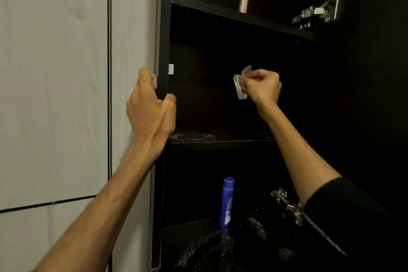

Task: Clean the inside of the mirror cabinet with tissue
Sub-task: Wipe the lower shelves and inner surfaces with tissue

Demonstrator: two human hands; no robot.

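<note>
The mirror cabinet (pixel 164 28), dark inside, stands open beside a pale tiled wall (pixel 55 73). The left hand (pixel 150 104) grips the cabinet's left side panel, fingers curled round its front edge. Further right, in the middle compartment, the right hand (pixel 262 86) pinches a crumpled tissue (pixel 239 86), held up in front of the back panel. An orange-capped tube (pixel 244 0) stands on the upper shelf (pixel 276 24); a blue bottle (pixel 227 202) stands in the bottom compartment. Metal hinges (pixel 318 10) show at right.
</note>
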